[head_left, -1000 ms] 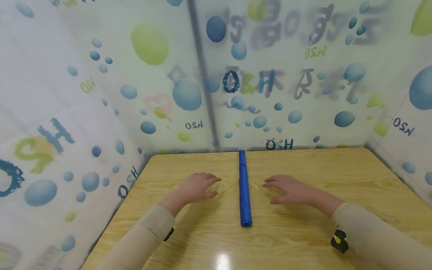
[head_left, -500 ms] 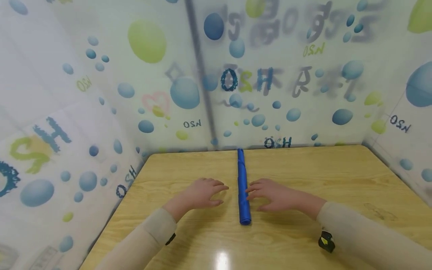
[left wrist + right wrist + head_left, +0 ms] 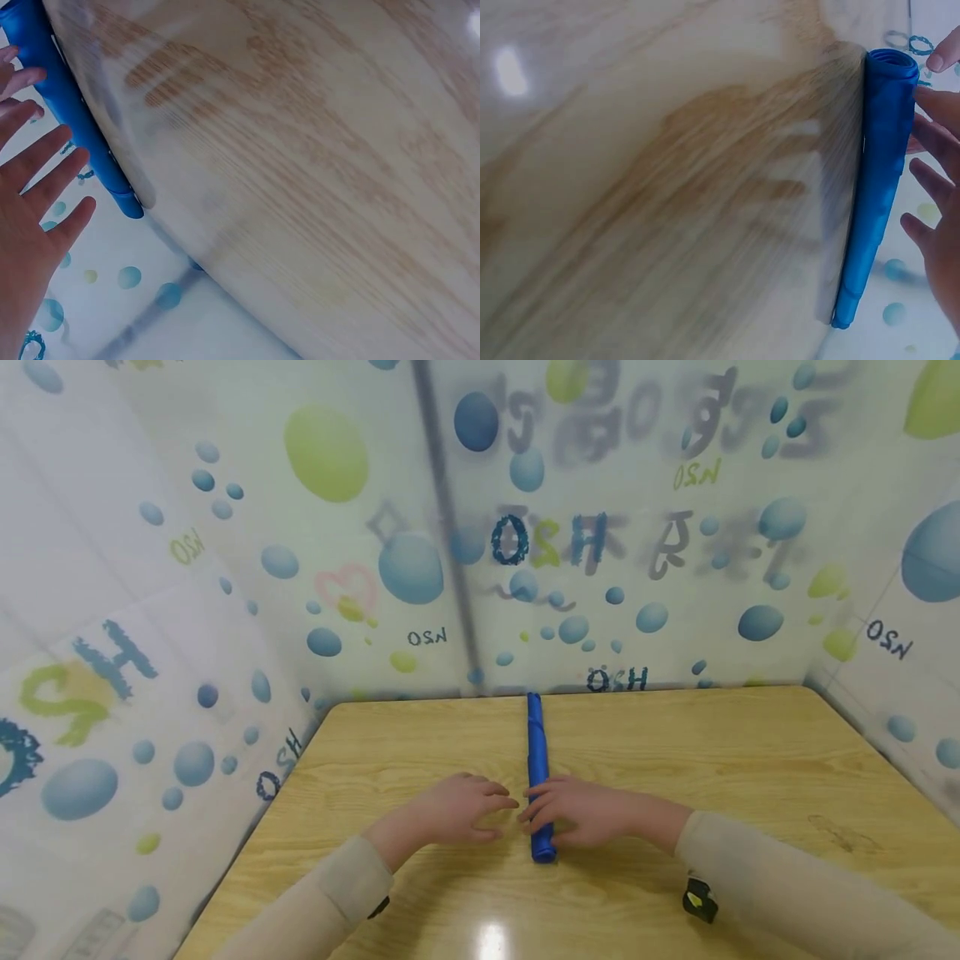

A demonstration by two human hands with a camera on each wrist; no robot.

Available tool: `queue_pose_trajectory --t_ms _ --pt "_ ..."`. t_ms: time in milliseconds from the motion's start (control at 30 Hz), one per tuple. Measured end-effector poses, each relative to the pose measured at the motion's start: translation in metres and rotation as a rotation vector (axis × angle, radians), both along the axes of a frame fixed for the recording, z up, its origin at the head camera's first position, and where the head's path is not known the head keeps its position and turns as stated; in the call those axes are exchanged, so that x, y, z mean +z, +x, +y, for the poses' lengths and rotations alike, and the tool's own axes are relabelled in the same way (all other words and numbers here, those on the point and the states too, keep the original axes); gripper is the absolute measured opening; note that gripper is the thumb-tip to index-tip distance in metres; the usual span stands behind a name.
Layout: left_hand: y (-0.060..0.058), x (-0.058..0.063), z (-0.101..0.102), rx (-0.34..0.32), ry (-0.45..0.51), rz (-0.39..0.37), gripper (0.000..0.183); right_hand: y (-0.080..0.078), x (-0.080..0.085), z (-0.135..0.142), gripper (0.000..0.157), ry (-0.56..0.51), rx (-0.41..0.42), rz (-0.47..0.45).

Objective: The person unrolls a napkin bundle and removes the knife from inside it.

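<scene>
A long blue roll, seemingly rolled-up fabric, lies lengthwise on the wooden table in the head view, its far end at the back edge. Over its near part reaches my right hand, fingers spread across it and thumb near its right side; whether they touch cannot be told. Just left of the roll, my left hand hovers with relaxed fingers and holds nothing. The left wrist view has the spread left hand beside the roll. Spiral layers show at the roll's end in the right wrist view.
The light wooden table stretches to both sides of the roll. Behind it hangs a pale curtain printed with bubbles and letters, with similar panels at the sides. A bright reflection shows near the front.
My right hand has moved left and nearer, from beside the roll to over its near part. The left hand has shifted right and slightly nearer, close to the roll. The roll stays put.
</scene>
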State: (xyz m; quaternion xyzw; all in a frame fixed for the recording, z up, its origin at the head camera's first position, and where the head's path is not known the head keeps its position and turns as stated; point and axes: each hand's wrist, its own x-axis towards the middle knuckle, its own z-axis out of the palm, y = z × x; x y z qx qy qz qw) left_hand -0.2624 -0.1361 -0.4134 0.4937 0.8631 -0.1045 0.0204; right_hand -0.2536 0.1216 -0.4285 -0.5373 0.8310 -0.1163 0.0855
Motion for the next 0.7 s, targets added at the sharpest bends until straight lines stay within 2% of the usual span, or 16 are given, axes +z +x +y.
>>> queue_pose_trajectory --t_ms 167,400,700 --pt "0.005 0.002 0.002 -0.006 0.035 -0.031 0.049 -0.002 -0.001 -0.002 0.030 0.016 0.005 -0.010" --pt "0.008 0.002 0.006 -0.067 0.078 -0.001 0.038 -0.006 -0.004 0.001 0.027 -0.055 0.083 0.009" --pt "0.006 0.002 0.014 -0.102 0.060 -0.037 0.033 -0.004 -0.006 0.004 0.030 -0.039 0.053 0.030"
